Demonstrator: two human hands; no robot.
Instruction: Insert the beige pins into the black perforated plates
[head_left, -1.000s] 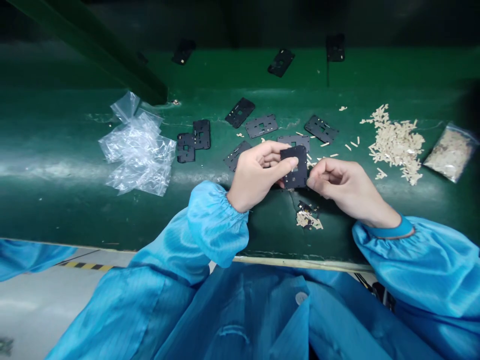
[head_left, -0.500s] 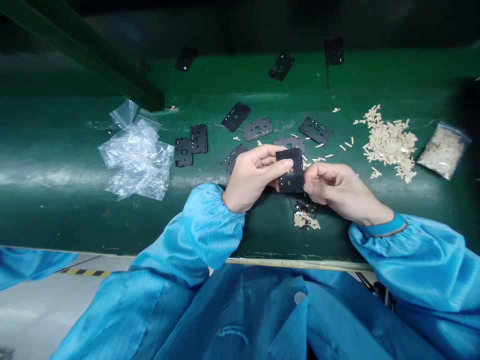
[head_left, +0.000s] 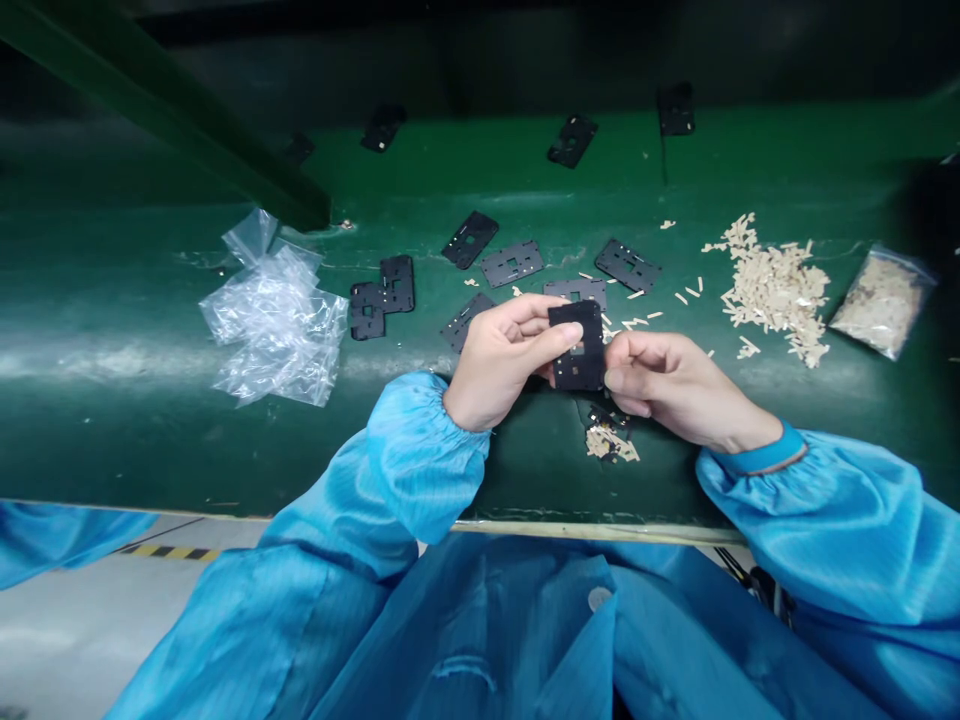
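My left hand (head_left: 499,355) is closed on a thin black plastic plate (head_left: 579,372) with small cut-outs, its thumb lying across the front face. My right hand (head_left: 664,380) is at the plate's lower right edge, thumb and forefinger pinched together there. Whether a small piece sits between those fingertips is hidden. Beneath the hands, on the green bench, lies a little heap of beige strips and black scraps (head_left: 611,442). Just behind them a similar grey-black plate (head_left: 576,290) is partly covered by my left hand, with loose beige strips scattered around it.
A large pile of beige strips (head_left: 780,295) and a zip bag of such pieces (head_left: 885,300) lie to the right. Clear plastic bags (head_left: 277,320) are heaped at left. Several more black plates (head_left: 512,263) are spread across the bench. A green post (head_left: 247,165) slants in at upper left.
The view has shifted slightly. The plate stays in my left hand, and my right fingers remain at its lower right edge, with barely any movement.
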